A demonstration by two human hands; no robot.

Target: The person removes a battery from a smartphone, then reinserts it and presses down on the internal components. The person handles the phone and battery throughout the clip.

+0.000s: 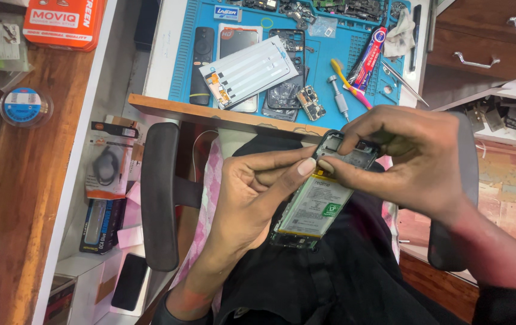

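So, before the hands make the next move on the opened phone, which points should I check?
1. Left hand supports opened phone from below: ok.
2. Right hand fingertips on the phone's upper end: ok.
3. Battery seated flat in the frame: ok.
4. Phone over the lap, off the blue mat; drop risk: not ok.
5. Screwdriver lies near on the mat: ok.
6. The part under the right fingertips free to lift: cannot tell.

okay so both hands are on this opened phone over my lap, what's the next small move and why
Probably keep the left hand steadying the opened phone and let the right hand work its fingertips along the top edge. Both thumbs already meet just above the battery, and the phone is held over the lap, not on the blue mat.
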